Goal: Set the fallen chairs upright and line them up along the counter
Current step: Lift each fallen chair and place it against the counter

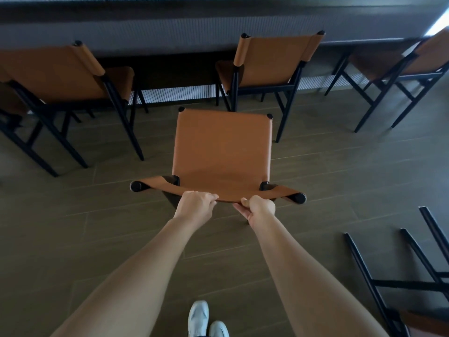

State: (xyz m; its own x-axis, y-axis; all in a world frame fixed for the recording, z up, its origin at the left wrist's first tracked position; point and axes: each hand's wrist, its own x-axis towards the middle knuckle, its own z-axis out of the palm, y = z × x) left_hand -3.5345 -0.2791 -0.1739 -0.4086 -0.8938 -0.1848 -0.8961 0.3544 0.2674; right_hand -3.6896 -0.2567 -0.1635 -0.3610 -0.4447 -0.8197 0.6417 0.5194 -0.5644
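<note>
**Both Hands on the Chair Back**

A brown chair [222, 152] stands upright in the middle of the floor [340, 178]. Its seat points toward the long dark surface [218, 13]. It is set back from the surface, in front of the gap between two other chairs. The person stands behind it.

The left hand [195, 203] is curled over the top edge of the chair back, with the fingers wrapped on it. The right hand [258, 207] pinches the same edge just beside it, thumb on top and fingers under.

Other brown chairs with black legs stand upright along the surface: a left chair [48, 71], a middle chair [269, 62] and a right chair [413, 62]. Their backs face the room.

Down at the right, well apart from the held chair, a fallen chair [401, 284] lies on the floor. Its black legs stick out sideways. The person's pale shoes [198, 317] show at the bottom, behind the held chair.
</note>
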